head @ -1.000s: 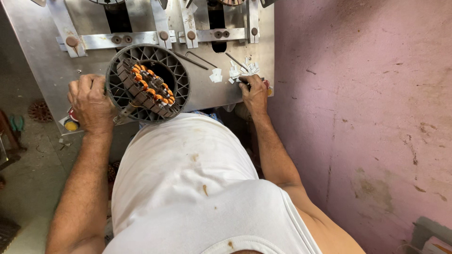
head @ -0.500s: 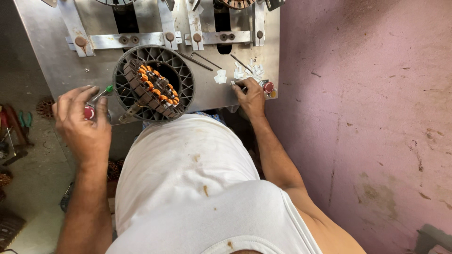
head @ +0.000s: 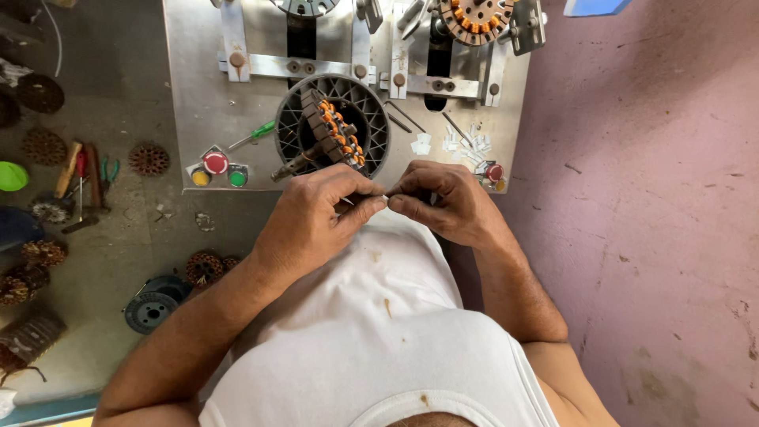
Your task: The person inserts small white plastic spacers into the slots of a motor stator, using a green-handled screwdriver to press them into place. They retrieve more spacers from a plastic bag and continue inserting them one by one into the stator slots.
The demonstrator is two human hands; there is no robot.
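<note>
Metal surface (head: 198,119) carries a stator in a black ribbed housing (head: 332,126), while left hand (head: 312,221) and right hand (head: 443,202) together pinch a thin pin-like piece (head: 387,195), apparently readying it for careful insertion.

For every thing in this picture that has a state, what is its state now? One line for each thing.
left hand: closed in a pinch on a small thin piece, fingertips meeting the right hand's
right hand: pinching the same small piece
wound stator: tilted inside the round grille
round grille: lying flat on the metal plate
green screwdriver: lying loose on the plate, untouched
</note>
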